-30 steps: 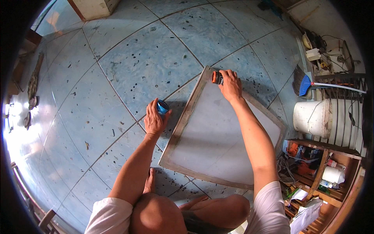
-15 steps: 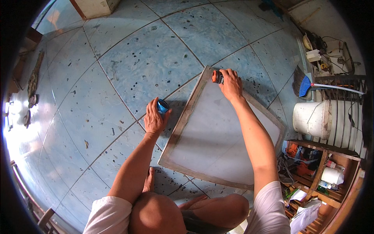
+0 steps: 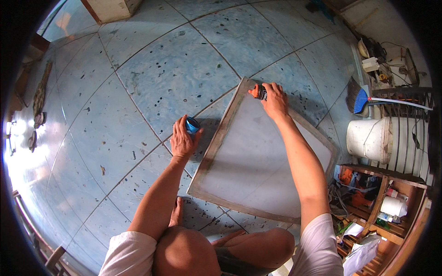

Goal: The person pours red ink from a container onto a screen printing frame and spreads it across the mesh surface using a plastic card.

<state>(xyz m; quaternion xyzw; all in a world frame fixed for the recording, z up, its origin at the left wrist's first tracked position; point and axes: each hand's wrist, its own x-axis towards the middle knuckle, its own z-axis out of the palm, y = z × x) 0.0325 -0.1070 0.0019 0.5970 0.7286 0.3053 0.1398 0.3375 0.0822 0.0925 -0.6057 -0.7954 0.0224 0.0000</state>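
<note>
Left hand (image 3: 183, 141), half closed, is holding a blue cup (image 3: 191, 125). Right hand (image 3: 275, 100) is clasping an orange-and-black container (image 3: 259, 92), a framed screen (image 3: 251, 170) lying beneath that hand.

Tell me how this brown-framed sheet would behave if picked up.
The brown frame would probably stay stiff, given its broad rails. The pale sheet looks thin and translucent, so might flex if pushed. Overall, it's likely light for its size, being mostly sheet.

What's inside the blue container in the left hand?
A dark interior shows in the blue container; any contents can't be made out. The left hand covers part of its outer wall.
</note>
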